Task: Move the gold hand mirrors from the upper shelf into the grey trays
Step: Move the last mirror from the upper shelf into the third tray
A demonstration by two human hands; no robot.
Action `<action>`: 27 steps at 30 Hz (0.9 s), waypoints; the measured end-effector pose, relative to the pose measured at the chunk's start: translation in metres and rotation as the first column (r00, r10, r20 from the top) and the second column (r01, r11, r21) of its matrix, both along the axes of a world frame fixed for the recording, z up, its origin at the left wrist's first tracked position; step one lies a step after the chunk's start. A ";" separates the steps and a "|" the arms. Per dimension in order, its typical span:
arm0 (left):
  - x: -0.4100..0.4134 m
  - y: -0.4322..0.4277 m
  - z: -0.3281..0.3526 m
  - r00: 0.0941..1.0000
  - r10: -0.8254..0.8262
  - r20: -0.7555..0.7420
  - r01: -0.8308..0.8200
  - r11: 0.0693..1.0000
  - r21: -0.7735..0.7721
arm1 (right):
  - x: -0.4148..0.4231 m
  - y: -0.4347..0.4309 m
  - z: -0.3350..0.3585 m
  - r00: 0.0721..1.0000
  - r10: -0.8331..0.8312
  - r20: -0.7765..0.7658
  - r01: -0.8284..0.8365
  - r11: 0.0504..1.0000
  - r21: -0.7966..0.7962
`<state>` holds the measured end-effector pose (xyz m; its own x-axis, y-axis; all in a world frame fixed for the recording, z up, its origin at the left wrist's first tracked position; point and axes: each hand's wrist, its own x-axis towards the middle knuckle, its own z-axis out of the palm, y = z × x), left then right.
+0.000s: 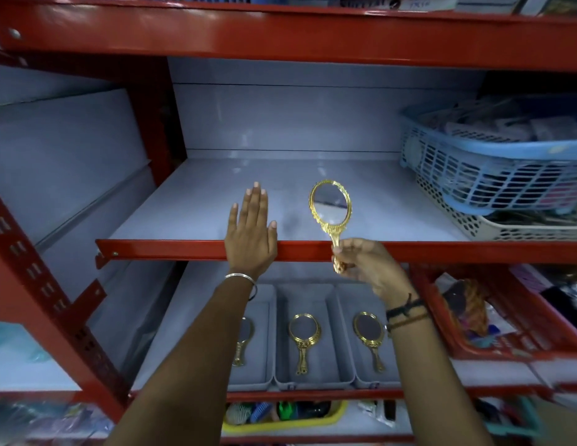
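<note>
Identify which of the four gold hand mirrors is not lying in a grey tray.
The gold hand mirror held upright by its handle in the right hand, above the upper shelf's edge; the other three lie flat in trays.

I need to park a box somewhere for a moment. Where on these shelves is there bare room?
The upper shelf is bare from its left post across to the blue basket, apart from the left hand at its front edge. Below, the grey trays each hold a mirror, hemmed by the red basket.
</note>
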<state>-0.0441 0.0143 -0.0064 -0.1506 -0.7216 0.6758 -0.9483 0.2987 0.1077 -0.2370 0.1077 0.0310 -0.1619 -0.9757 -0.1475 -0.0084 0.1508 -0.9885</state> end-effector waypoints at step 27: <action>-0.011 -0.014 -0.017 0.987 0.144 -0.068 -0.153 0.974 -0.164 | -0.130 -0.010 -0.246 0.974 -0.071 -0.217 0.189 0.783 0.593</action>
